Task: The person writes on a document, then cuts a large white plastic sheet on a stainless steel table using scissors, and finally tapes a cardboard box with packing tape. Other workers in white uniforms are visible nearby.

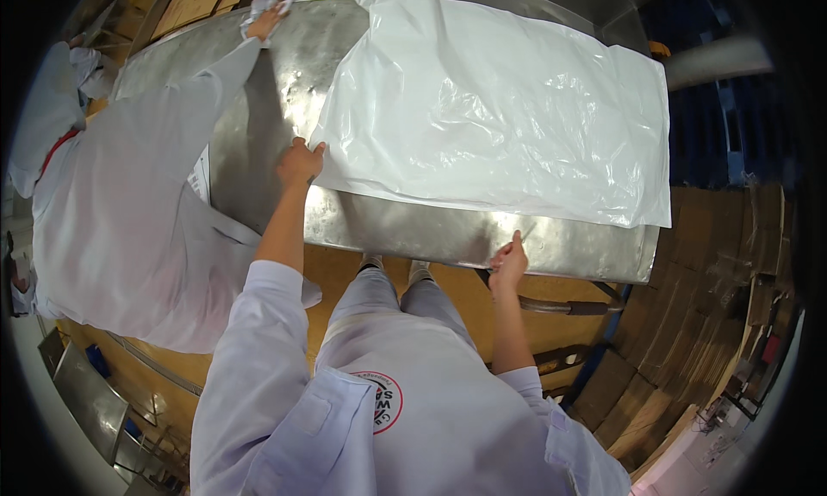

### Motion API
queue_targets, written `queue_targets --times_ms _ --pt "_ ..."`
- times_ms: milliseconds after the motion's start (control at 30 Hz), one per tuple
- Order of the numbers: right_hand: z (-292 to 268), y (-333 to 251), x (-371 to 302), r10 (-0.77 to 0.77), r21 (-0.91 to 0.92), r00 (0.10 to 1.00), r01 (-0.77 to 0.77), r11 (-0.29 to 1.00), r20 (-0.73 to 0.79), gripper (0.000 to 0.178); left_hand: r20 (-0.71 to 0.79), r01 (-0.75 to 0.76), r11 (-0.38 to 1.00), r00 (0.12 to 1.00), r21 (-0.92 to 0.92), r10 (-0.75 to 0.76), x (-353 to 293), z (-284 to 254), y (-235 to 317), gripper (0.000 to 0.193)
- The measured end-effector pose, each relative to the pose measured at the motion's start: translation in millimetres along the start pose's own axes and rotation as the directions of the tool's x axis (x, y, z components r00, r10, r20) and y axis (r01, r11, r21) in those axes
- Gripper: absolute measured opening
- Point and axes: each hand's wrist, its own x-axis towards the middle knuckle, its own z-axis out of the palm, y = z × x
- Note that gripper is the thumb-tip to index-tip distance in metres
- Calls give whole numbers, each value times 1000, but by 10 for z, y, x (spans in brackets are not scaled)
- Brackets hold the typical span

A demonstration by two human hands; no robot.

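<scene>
While left hand (pixel 300 162) touches white bag (pixel 504 108), right hand (pixel 508 263) hovers near.

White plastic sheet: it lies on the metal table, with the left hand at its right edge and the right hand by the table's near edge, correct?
Not quite: the head view shows the left hand at the left edge of the white plastic sheet, which lies on the metal table; the right hand is by the table's near edge.

Bag (pixel 508 108) on table (pixel 388 224), cardboard (pixel 680 315) right
</scene>
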Motion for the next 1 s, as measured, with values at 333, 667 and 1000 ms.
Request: queue_targets --times_ms 333,667,1000 --pt "713 507 -514 -76 -330 778 351 876 624 40 24 27 971 999 -239 -22 268 470 -654 30" --pt "173 -235 566 -634 -595 773 517 615 16 54 291 249 358 955 -900 66 35 -336 -762 31" --pt "-1423 -1831 2754 -132 -97 716 90 991 -686 72 73 91 -384 995 -919 63 326 -820 -249 29"
